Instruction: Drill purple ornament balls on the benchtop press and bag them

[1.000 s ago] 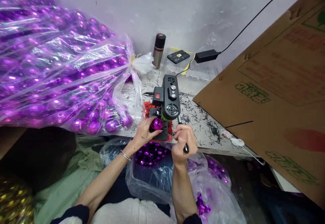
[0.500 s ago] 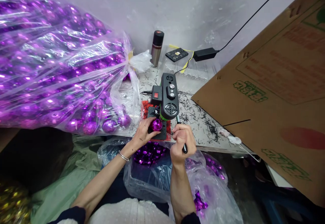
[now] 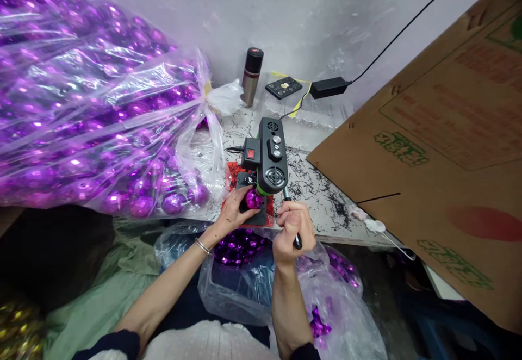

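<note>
Between the thumb and fingers of my left hand is a shiny purple bauble. It sits under the front end of a black bench drill press, above the machine's dark base plate. The contact point between bauble and machine is hidden. My right hand is wrapped round the black-tipped lever on the machine's right side. A red mat strewn with dark shavings lies beneath the base.
A big clear bag of purple baubles fills the left side. Behind stand a thermos, a phone and a power adapter. A cardboard box leans in from the right. An open plastic-lined bin holds purple pieces below the table edge.
My left hand and the bauble have shifted very slightly right, closer under the machine's head. My right hand keeps its grip on the lever, nearly unmoved.
</note>
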Demonstrator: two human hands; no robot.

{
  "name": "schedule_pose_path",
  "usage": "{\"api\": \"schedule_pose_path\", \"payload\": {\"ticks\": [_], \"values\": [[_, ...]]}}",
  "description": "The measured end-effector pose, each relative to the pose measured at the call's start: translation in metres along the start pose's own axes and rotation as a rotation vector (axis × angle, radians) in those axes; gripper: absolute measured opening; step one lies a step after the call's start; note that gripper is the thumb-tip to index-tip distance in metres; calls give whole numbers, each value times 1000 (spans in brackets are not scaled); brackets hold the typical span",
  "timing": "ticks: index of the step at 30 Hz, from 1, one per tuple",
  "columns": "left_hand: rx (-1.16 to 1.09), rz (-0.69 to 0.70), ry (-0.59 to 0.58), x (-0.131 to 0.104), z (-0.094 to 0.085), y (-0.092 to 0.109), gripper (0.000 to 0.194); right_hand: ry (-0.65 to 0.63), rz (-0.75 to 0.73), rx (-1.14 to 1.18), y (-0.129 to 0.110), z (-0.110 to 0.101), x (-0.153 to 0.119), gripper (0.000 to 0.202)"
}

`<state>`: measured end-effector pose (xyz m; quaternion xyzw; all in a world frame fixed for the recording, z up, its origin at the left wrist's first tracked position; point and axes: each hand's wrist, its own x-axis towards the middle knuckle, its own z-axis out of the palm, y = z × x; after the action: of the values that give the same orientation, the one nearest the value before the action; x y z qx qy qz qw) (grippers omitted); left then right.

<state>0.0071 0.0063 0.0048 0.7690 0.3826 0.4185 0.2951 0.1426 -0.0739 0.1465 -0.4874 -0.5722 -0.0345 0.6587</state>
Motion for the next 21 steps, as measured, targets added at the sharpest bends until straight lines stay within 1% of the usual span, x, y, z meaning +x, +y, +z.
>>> {"api": "schedule_pose_path", "payload": {"ticks": [4,9,12,16,19,21], "values": [[-14,0,-1,-2,0,-4,70,14,-12,3,5,1,-8,37],[-27,-7,2,-4,1,-5,70,26,-7,-1,21,6,-31,38],[-32,5,-1,-4,1,-4,71,48,-32,-14,29,9,-39,38],[-31,32,3,-4,0,-4,71,74,-70,-35,29,11,-37,39],[-38,61,14,-5,-1,-3,71,74,-53,-23,25,10,-32,39],[-31,51,12,-6,-1,-2,70,77,-45,-25,24,10,-32,39]]}}
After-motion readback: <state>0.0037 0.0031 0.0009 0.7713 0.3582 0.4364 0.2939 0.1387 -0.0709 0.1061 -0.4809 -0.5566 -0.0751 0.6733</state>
